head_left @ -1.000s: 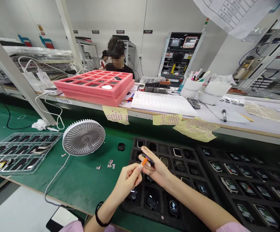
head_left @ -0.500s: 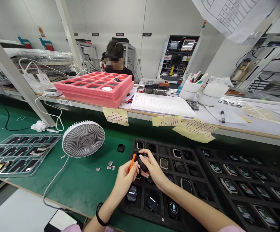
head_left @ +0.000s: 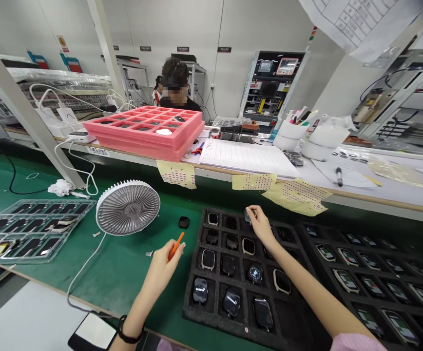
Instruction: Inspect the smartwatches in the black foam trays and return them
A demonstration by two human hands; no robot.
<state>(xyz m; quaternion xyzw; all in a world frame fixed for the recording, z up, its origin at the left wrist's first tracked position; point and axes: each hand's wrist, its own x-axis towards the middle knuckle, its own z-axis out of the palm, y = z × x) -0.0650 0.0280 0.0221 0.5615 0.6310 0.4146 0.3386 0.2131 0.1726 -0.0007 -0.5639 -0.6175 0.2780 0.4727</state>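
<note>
My left hand (head_left: 167, 258) is closed round an orange stick-like tool (head_left: 176, 246), held above the green bench left of the black foam tray (head_left: 215, 314). At the tray's back row, my right hand (head_left: 259, 222) pinches a dark watch piece (head_left: 248, 215) at a compartment. Several square watches lie in the tray, among them a lit round-dial one (head_left: 255, 274) and a pale-framed one (head_left: 282, 281). A separate black watch piece (head_left: 183, 222) rests on the green bench, just left of the tray.
A white fan (head_left: 128, 207) and a clear tray of dark parts (head_left: 65, 207) stand at left. Another black tray of watches (head_left: 328, 292) lies at right. On the shelf are a pink foam tray (head_left: 142, 141) and papers (head_left: 246, 158). A person (head_left: 177, 87) sits beyond.
My hands have moved apart: the left one, with the orange tool, leftward and the right one up to the tray's back row. The round-dial watch now appears in a different compartment.
</note>
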